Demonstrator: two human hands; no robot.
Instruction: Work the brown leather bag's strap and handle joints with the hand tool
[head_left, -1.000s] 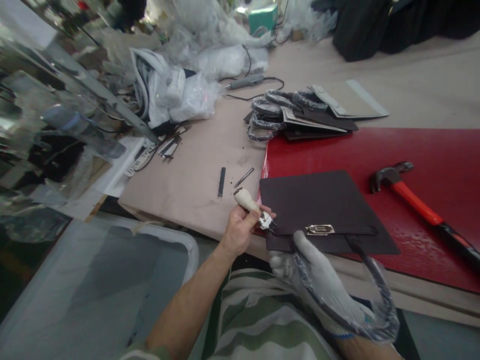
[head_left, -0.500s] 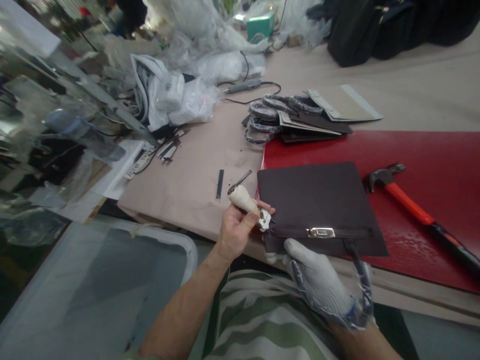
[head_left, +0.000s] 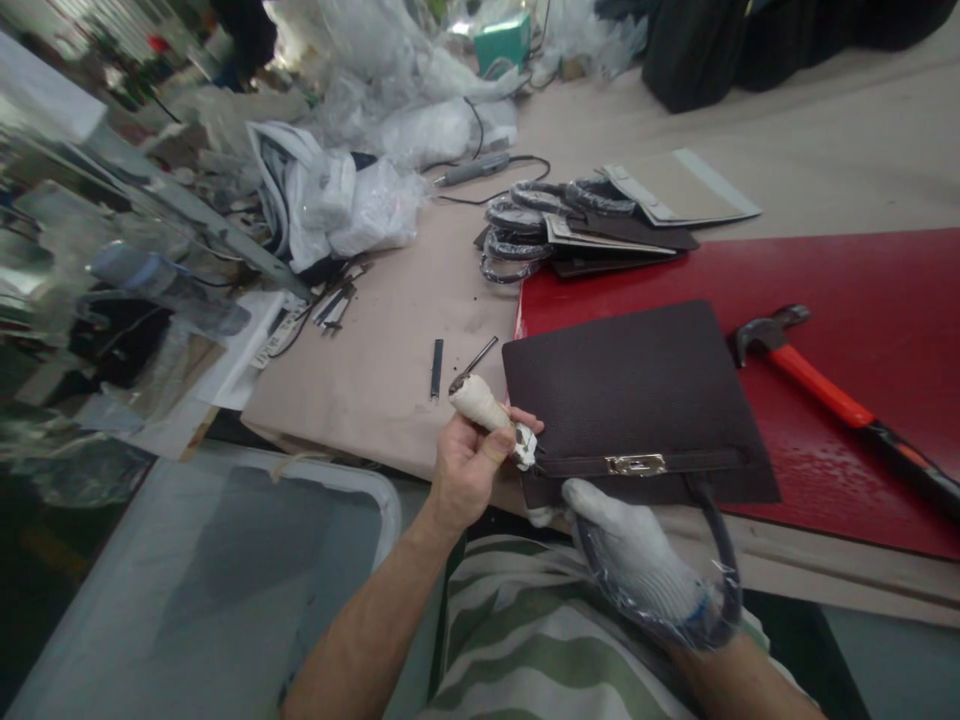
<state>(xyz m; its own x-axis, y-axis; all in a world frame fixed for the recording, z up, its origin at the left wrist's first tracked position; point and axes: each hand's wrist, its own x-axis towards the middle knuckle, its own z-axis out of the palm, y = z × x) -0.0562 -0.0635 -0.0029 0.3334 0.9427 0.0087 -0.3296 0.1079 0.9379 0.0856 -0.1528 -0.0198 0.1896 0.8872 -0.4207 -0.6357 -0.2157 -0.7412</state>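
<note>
My left hand, bare, is closed around a hand tool with a white-wrapped handle. The tool's white-covered lower end meets the left end of the strap on a dark brown leather bag panel; its tip is hard to make out. My right hand, in a white knit glove, grips the panel's near edge, thumb on top and fingers hidden below. A plastic-wrapped bag handle loops from the panel around that hand. A metal clasp sits mid-strap.
A claw hammer lies on the red board at right. Wrapped handles and panels are stacked behind. A thin dark metal piece lies left of the panel. A grey bin stands below the table edge at left.
The view has shifted slightly. The panel is tilted a little, its far edge raised toward the right. Both hands keep their hold.
</note>
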